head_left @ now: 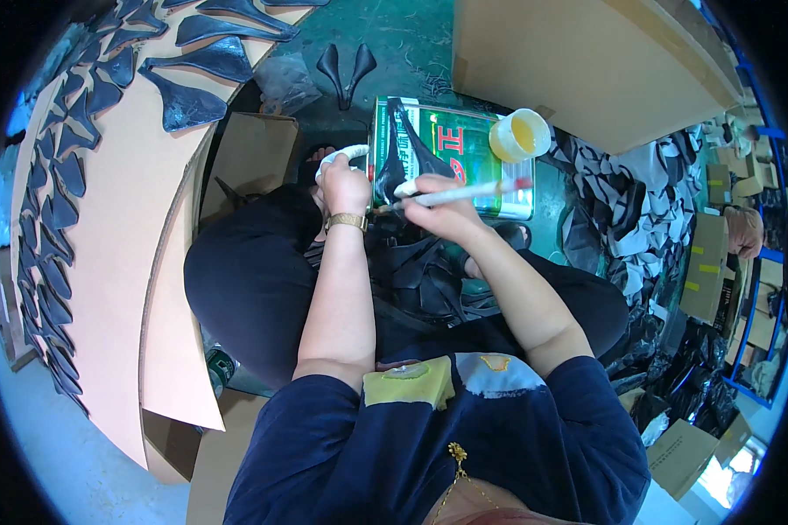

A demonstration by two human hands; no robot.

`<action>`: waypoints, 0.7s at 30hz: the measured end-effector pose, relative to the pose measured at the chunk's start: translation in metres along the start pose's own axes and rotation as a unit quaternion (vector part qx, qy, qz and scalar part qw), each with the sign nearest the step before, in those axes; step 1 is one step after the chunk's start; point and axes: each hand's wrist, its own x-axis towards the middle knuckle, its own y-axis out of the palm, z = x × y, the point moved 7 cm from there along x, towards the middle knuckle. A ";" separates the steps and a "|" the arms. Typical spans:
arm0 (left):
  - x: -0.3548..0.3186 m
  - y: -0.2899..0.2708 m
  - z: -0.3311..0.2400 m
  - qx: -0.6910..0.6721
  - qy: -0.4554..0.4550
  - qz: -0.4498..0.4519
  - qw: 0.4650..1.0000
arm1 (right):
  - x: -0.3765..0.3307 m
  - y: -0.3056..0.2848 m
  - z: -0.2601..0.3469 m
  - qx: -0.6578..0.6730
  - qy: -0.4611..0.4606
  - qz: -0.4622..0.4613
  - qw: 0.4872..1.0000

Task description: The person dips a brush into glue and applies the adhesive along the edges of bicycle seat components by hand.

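Note:
My right hand (442, 206) grips a slim brush (481, 191) with a white handle and reddish end, its tip pointing left. Beneath it, a black V-shaped piece (397, 144) lies across a green printed tin (477, 131). My left hand (346, 185) is closed at the tin's left edge, with white wrapping about its fingers; what it pinches is hidden. On the tin's right end stands a white cup (522, 136) of yellow liquid. More black pieces (425, 280) are heaped in my lap, below the tin.
At left, a curved cardboard sheet (114, 219) carries rows of black V-shaped pieces (188, 101). Another such piece (348, 74) lies on the green floor beyond the tin. A large carton (578, 70) stands far right, near a pile of black and grey pieces (630, 206).

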 end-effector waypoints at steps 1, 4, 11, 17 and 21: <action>0.000 0.001 0.002 0.000 -0.001 0.000 1.000 | 0.000 -0.005 -0.001 -0.003 0.013 -0.028 1.000; -0.002 0.006 0.000 0.040 -0.034 0.040 0.998 | -0.001 -0.017 0.000 0.022 0.009 -0.089 0.996; -0.019 0.024 -0.008 0.154 0.055 0.094 0.982 | -0.017 -0.007 -0.001 -0.051 -0.051 0.080 0.994; -0.028 0.031 -0.019 0.218 0.115 0.083 0.966 | 0.003 -0.059 -0.014 -0.054 -0.037 -0.127 0.990; -0.029 0.029 -0.030 0.260 0.099 0.116 0.953 | -0.010 -0.051 -0.026 -0.105 -0.066 -0.056 0.991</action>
